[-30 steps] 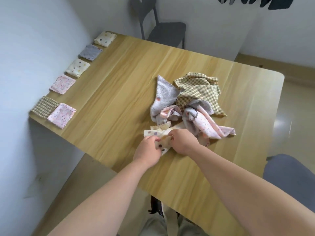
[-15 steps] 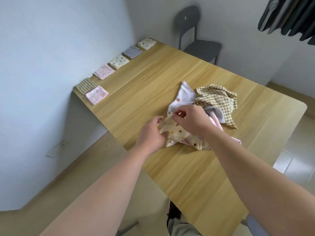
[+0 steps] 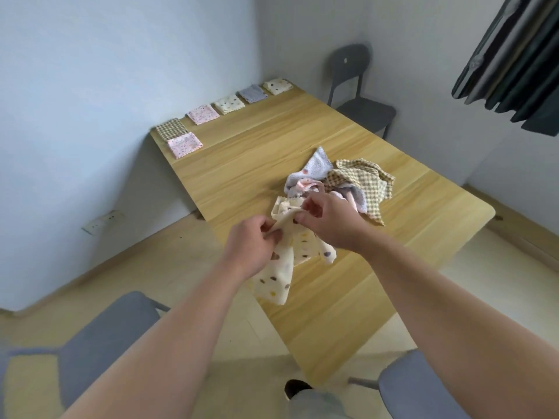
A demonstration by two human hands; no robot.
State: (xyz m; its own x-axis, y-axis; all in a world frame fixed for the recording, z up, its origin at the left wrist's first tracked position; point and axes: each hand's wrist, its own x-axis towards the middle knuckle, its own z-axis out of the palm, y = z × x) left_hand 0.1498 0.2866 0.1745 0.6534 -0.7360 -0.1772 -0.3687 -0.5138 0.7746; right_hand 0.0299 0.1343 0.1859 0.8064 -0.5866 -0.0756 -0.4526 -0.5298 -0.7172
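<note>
Now, the cream dotted cloth [image 3: 290, 252] is held up over the near left edge of the table [image 3: 332, 303], just on the near side of the loose pile of cloths [image 3: 341, 186]. Its upper edge is pinched by the left hand [image 3: 251, 249], fingers curled tight with the fabric caught between thumb and fingertips. The same edge is nipped a little farther along by the right hand [image 3: 329, 222], thumb and forefinger closed on a crumpled corner. The rest of the cloth is left hanging below the hands in soft folds; whether its lowest corner is touching the tabletop cannot quite be made out.

Just beyond the right hand, the pile is seen bunched up, with a brown checked cloth [image 3: 360, 179] draped over its right side and a pale grey terry cloth [image 3: 314, 167] standing up at its far left.

Along the far left edge of the table, six folded squares [image 3: 202, 114] are laid out in a row, well apart from the pile.

Behind the table's far corner a dark chair [image 3: 360, 107] is set against the wall, and dark garments [image 3: 514, 62] are hung at the upper right.
</note>
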